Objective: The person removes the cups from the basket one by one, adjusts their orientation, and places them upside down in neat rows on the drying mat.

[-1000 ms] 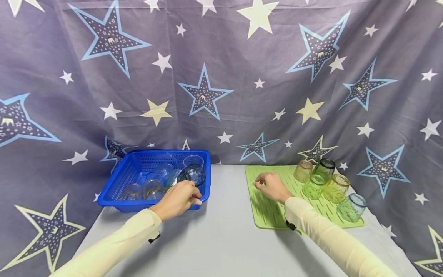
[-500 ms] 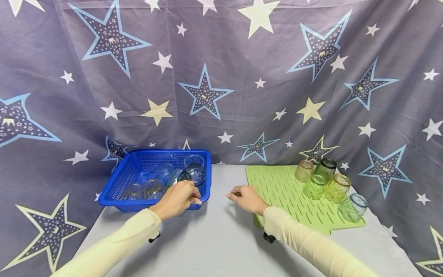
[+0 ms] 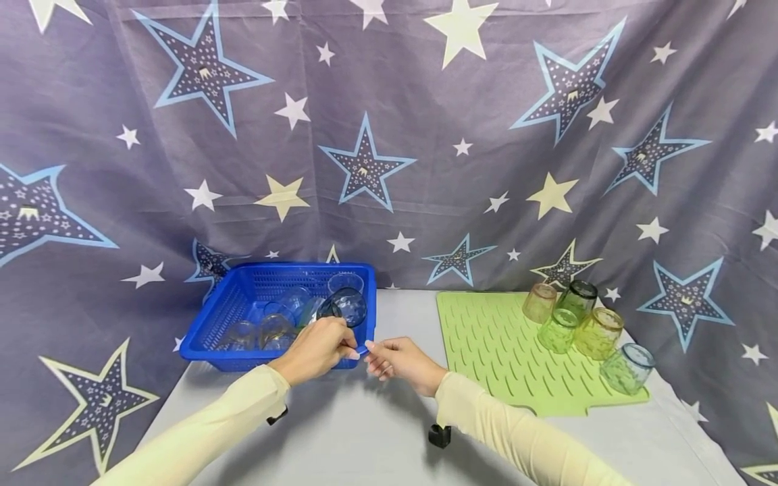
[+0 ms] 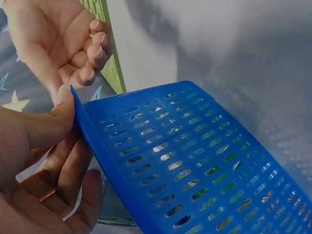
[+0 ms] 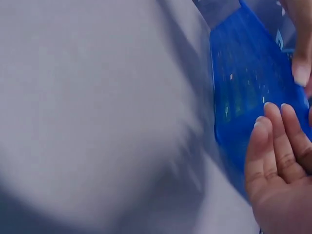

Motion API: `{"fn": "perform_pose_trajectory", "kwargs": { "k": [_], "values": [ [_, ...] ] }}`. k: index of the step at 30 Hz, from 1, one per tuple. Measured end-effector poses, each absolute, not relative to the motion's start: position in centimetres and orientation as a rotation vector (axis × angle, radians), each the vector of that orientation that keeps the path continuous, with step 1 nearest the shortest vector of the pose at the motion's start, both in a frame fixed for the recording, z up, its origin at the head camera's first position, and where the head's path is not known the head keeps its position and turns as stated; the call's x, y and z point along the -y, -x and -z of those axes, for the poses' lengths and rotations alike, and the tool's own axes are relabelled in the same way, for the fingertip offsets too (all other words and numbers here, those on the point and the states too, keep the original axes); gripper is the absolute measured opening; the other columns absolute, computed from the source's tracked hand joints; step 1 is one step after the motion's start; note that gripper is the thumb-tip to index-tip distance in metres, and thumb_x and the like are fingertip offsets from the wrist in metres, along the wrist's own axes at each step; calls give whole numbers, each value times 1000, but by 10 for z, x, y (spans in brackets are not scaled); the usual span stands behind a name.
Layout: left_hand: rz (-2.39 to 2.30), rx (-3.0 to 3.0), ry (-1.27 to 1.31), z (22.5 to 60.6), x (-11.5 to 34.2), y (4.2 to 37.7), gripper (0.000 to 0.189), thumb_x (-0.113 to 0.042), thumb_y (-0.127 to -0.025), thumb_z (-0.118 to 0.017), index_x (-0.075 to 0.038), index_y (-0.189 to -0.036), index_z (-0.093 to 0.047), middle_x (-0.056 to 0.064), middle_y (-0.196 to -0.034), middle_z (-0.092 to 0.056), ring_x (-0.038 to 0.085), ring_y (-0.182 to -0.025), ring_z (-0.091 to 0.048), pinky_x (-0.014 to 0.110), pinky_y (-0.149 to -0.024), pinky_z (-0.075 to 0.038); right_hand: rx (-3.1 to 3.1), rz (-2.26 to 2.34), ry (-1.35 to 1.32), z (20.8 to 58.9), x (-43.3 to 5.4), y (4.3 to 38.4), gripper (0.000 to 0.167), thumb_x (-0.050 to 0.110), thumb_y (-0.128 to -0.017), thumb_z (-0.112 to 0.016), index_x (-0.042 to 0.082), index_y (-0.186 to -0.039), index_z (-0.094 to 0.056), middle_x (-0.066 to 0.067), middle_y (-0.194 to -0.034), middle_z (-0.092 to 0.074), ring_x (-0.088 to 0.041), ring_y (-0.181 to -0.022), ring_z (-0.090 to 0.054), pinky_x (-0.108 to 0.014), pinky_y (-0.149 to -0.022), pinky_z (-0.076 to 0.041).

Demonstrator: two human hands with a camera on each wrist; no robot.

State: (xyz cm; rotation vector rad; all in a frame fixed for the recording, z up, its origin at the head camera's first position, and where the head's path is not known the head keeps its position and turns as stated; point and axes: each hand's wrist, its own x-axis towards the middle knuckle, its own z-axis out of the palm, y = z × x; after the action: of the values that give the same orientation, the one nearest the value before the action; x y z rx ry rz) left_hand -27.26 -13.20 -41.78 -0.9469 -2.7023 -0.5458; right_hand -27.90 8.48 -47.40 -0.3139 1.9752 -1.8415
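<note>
A blue perforated plastic basket (image 3: 243,364) stands at the left of the table with several clear and tinted glasses in it, among them a dark glass (image 3: 350,307). My left hand (image 3: 319,347) pinches its rim near the front right corner, thumb over the edge and fingers beneath. Meeting that same corner is my right hand (image 3: 404,364), its thumb by the rim next to my left thumb. The other right fingers (image 4: 100,39) are loosely bent, apart from the rim in the left wrist view. Through the slots of the basket wall (image 5: 239,92) bits of glass show.
A green ridged drying mat (image 3: 480,337) lies on the right of the white table (image 3: 340,432). Several upside-down tinted glasses stand at its right side, including a blue glass (image 3: 628,368) and a pink glass (image 3: 539,302). A star-printed curtain (image 3: 389,135) hangs behind.
My right hand has moved left from over the green mat to the basket's front right corner, and its fingers have spread. My left hand has stayed on the rim.
</note>
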Motion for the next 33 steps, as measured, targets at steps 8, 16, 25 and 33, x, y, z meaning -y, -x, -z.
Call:
{"fn": "perform_pose_trajectory", "kwargs": {
  "k": [8,16,25,33],
  "values": [
    [547,2713,964,415,132,275,6,-18,-85,-86,-14,-86,-81,-11,-80,-62,9,-75,-61,27,-67,-54,-1941,1882,276,464,-76,276,44,34,-103,-64,-10,-105,-71,-11,-87,-73,-18,-74,-66,-33,-76,-59],
    [450,2578,1106,408,143,289,8,-19,-84,-86,-16,-87,-80,-11,-82,-62,6,-74,-57,25,-65,-52,-1923,1908,249,467,-75,277,40,28,-102,-67,-12,-105,-69,-16,-88,-73,-15,-71,-65,-34,-76,-59],
    [-196,2284,1275,393,173,328,18,-13,-78,-88,-16,-95,-82,-1,-95,-67,22,-90,-52,38,-73,-42,-1938,1900,266,465,-76,276,37,28,-101,-68,-9,-104,-71,-18,-90,-73,-14,-70,-65,-39,-79,-60],
    [-606,2148,1368,384,172,340,14,-15,-82,-86,-20,-94,-83,-1,-95,-68,24,-92,-50,41,-79,-40,-1946,1906,283,466,-76,276,37,27,-101,-68,-9,-103,-71,-18,-89,-73,-15,-70,-66,-39,-77,-60]
  ]
}}
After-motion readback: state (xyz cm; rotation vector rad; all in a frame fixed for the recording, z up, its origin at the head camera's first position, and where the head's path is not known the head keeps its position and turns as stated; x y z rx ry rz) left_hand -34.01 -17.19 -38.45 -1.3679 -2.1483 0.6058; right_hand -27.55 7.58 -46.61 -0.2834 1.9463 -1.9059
